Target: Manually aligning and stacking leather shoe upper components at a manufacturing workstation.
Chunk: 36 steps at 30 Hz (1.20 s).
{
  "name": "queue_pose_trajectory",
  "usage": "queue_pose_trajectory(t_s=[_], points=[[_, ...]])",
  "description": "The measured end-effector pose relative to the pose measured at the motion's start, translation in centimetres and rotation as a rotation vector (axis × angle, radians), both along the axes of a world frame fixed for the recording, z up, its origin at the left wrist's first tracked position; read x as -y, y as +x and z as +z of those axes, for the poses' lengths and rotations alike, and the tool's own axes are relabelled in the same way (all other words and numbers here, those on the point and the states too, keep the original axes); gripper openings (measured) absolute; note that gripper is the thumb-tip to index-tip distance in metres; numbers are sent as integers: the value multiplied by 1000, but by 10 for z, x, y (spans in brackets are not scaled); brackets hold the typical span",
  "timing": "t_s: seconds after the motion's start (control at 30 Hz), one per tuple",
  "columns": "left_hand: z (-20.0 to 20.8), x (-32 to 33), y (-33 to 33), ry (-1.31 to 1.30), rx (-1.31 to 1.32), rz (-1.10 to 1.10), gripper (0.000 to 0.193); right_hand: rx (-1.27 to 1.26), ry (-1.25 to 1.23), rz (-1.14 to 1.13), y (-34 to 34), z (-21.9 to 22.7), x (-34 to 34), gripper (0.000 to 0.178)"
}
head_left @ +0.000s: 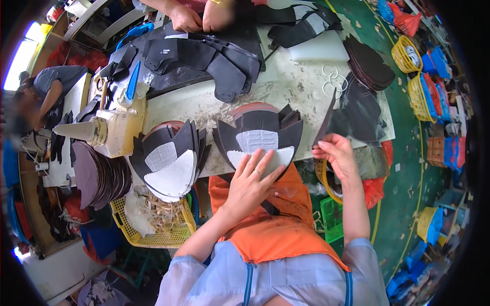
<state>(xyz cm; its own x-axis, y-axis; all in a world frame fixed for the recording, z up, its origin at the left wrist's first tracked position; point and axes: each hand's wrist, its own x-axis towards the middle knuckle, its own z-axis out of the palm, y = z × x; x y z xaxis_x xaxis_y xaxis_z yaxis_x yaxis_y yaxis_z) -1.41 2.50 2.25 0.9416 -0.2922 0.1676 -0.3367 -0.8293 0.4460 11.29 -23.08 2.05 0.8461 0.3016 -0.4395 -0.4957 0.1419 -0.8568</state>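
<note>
My left hand (250,183) lies with fingers outstretched on the front of a stack of black shoe upper pieces (290,136). The top piece carries a grey-white patch and a white toe patch with a zigzag edge, partly covered by my fingers. To the right, my right hand (334,154) pinches a thin, dark, pointed piece (325,120), seen almost edge-on and raised off the table. Just beyond it lie loose dark sheet pieces (360,115). Left of my left hand sits a second stack of similar black upper pieces (139,159) with white patches.
A cream glue container (122,131) and a pile of brown pieces (99,176) stand at the left. Across the table (199,115), a co-worker's hands (196,18) are over black cut pieces (222,76). White rings (334,80) lie right. A yellow basket (153,239) sits below the edge.
</note>
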Motion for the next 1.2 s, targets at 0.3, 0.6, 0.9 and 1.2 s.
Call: queue_pose_trajectory(t_s=[0.3, 0.6, 0.9, 1.2], points=[[32, 26, 40, -489, 1, 206, 30, 522, -328, 299, -35, 36, -60, 10], [24, 23, 45, -1358, -497, 375, 22, 157, 102, 235, -37, 34, -72, 9], [12, 31, 33, -1018, -216, 436, 20, 568, -374, 224, -44, 31, -80, 23], [20, 38, 42, -712, 313, 249, 18, 396, 88, -296, -56, 29, -107, 19]])
